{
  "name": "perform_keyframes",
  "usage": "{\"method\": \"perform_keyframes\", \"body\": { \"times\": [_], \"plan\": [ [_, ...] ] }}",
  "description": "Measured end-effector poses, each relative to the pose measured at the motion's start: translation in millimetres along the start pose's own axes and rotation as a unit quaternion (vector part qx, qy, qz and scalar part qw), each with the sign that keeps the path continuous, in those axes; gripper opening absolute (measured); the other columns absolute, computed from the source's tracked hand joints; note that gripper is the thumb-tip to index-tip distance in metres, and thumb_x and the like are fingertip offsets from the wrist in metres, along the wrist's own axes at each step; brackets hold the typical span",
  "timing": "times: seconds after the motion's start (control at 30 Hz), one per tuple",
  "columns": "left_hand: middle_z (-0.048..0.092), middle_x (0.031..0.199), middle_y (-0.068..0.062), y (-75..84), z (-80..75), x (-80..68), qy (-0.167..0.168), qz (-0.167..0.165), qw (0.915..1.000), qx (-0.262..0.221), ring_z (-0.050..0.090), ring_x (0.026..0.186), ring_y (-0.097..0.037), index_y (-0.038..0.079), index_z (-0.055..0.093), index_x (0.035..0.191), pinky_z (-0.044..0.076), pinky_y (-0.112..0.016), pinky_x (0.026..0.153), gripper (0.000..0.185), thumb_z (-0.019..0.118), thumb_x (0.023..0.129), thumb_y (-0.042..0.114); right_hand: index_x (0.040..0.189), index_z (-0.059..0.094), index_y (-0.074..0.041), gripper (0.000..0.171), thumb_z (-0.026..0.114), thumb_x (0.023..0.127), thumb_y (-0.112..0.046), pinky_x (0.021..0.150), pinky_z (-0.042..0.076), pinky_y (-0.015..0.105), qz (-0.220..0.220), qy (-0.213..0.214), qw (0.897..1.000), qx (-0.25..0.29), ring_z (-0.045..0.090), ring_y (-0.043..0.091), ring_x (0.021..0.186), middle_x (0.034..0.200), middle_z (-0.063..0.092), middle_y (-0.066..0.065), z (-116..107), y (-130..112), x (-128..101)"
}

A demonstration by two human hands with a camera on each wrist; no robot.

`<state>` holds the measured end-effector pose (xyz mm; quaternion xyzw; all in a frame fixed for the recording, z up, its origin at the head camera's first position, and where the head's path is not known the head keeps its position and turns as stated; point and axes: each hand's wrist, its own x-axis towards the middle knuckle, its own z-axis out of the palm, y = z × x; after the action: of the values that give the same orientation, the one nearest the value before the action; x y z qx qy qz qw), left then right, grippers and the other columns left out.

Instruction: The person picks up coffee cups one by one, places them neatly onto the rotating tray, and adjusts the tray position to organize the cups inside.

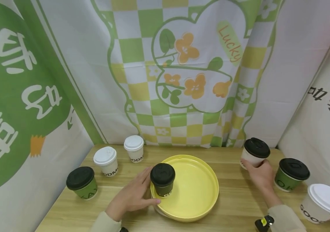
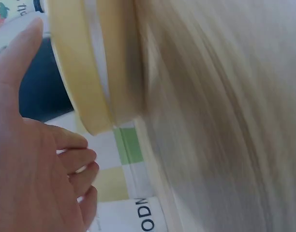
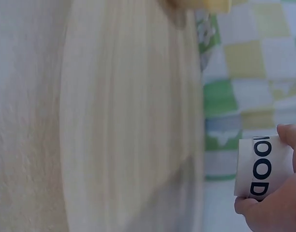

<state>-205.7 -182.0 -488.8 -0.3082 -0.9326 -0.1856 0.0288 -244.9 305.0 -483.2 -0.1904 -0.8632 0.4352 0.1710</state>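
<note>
Your left hand point(image 1: 131, 197) lies spread w/ fingers relaxed around the dark cup point(image 1: 163, 184); thumb near its base, fingertips at its far side; grip loose, not clamped, and contact can't be told for sure; that cup is a short paper cylinder w/ matte black domed lid, standing upright on the near-left part of the yellow tray point(image 1: 199, 193); the tray is round, smooth, glossy, w/ a raised rim.

Your right hand point(image 1: 259, 175) curls its grip round the lower wall of the white cup point(image 1: 255, 154); black lid, smooth paper side w/ dark lettering, upright on the tabletop point(image 1: 234, 206), well right of the tray; wrist view shows fingers point(image 3: 278, 208) wrapped on the printed wall.

Just right of that grip: a green cup point(image 1: 291, 174) w/ black lid; nearer you, a white-lidded cup point(image 1: 323, 203); left of your left grip, another green cup point(image 1: 82, 182) and two small white cups point(image 1: 105, 161) behind it; tabletop is pale wood grain; printed cloth backdrop point(image 1: 182, 71) hangs behind.
</note>
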Motion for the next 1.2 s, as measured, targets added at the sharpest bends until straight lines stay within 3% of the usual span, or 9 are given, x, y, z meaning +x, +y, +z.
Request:
{"method": "perform_keyframes", "body": {
  "times": [0.13, 0.3, 0.4, 0.53, 0.67, 0.77, 1.0, 1.2],
  "plan": [
    [0.018, 0.176, -0.022, 8.8, -0.7, -8.5, -0.012, -0.015, 0.9998, 0.009, 0.025, 0.161, -0.043, 0.004, 0.013, 0.169, 0.033, -0.06, 0.128, 0.116, 0.063, 0.092, 0.075, 0.143, 0.05, 0.006, 0.078, 0.077, 0.094, -0.049, 0.073, 0.052, 0.02, -0.054, -0.034, 0.998, 0.018, 0.068, 0.032, 0.105, 0.13, 0.065, 0.029, -2.9, -18.1, -13.7],
    [0.013, 0.176, -0.023, 23.0, 3.7, -16.1, -0.033, -0.038, 0.9987, 0.006, 0.021, 0.163, -0.043, -0.002, 0.016, 0.167, 0.029, -0.06, 0.13, 0.119, 0.058, 0.092, 0.079, 0.147, 0.047, 0.003, 0.075, 0.078, 0.096, -0.043, 0.077, 0.052, 0.01, -0.113, -0.085, 0.989, 0.042, 0.067, 0.03, 0.115, 0.133, 0.065, 0.027, -3.4, -42.4, -38.5],
    [0.013, 0.176, -0.024, 27.8, 8.7, -16.9, -0.029, -0.049, 0.9984, 0.0, 0.022, 0.163, -0.043, -0.004, 0.015, 0.167, 0.028, -0.061, 0.13, 0.119, 0.058, 0.093, 0.078, 0.15, 0.045, 0.001, 0.078, 0.079, 0.095, -0.044, 0.091, 0.054, 0.014, -0.116, -0.128, 0.984, 0.051, 0.064, 0.038, 0.128, 0.139, 0.063, 0.027, 1.2, -54.8, -54.5],
    [0.013, 0.175, -0.026, 28.4, 13.3, -16.6, -0.02, -0.058, 0.9981, -0.001, 0.021, 0.162, -0.045, -0.005, 0.014, 0.166, 0.027, -0.059, 0.131, 0.118, 0.06, 0.094, 0.076, 0.149, 0.047, -0.002, 0.078, 0.083, 0.093, -0.042, 0.11, 0.056, 0.036, -0.116, -0.176, 0.976, 0.062, 0.062, 0.038, 0.135, 0.143, 0.064, 0.024, 14.9, -67.0, -75.8],
    [0.014, 0.175, -0.025, 22.6, 14.3, -15.3, -0.019, -0.051, 0.9985, 0.011, 0.022, 0.162, -0.044, -0.005, 0.016, 0.166, 0.027, -0.057, 0.132, 0.117, 0.058, 0.094, 0.076, 0.146, 0.051, -0.004, 0.074, 0.086, 0.09, -0.037, 0.116, 0.052, 0.052, -0.123, -0.217, 0.964, 0.096, 0.063, 0.038, 0.135, 0.143, 0.065, 0.021, 29.0, -73.9, -97.6],
    [0.015, 0.176, -0.023, 16.6, 13.0, -14.0, -0.026, -0.041, 0.9987, 0.015, 0.023, 0.162, -0.043, -0.004, 0.019, 0.166, 0.028, -0.057, 0.131, 0.115, 0.057, 0.094, 0.077, 0.145, 0.054, -0.007, 0.07, 0.088, 0.089, -0.032, 0.116, 0.052, 0.052, -0.126, -0.245, 0.953, 0.127, 0.065, 0.034, 0.132, 0.141, 0.066, 0.016, 39.2, -76.4, -112.0],
    [0.019, 0.175, -0.023, 9.2, 4.7, -13.6, -0.042, -0.037, 0.9981, 0.024, 0.024, 0.162, -0.041, -0.004, 0.024, 0.165, 0.03, -0.054, 0.131, 0.106, 0.057, 0.097, 0.072, 0.138, 0.061, -0.012, 0.063, 0.092, 0.083, -0.024, 0.111, 0.055, 0.036, -0.144, -0.29, 0.934, 0.153, 0.07, 0.021, 0.121, 0.129, 0.073, 0.008, 62.3, -82.2, -137.2],
    [0.02, 0.175, -0.022, 11.4, -1.1, -15.0, -0.034, -0.043, 0.9981, 0.027, 0.025, 0.162, -0.04, -0.004, 0.026, 0.165, 0.031, -0.053, 0.131, 0.1, 0.056, 0.1, 0.066, 0.139, 0.06, -0.015, 0.065, 0.092, 0.083, -0.027, 0.111, 0.053, 0.031, -0.165, -0.336, 0.914, 0.156, 0.067, 0.023, 0.128, 0.133, 0.071, 0.006, 77.0, -87.7, -151.2]
  ]
}}
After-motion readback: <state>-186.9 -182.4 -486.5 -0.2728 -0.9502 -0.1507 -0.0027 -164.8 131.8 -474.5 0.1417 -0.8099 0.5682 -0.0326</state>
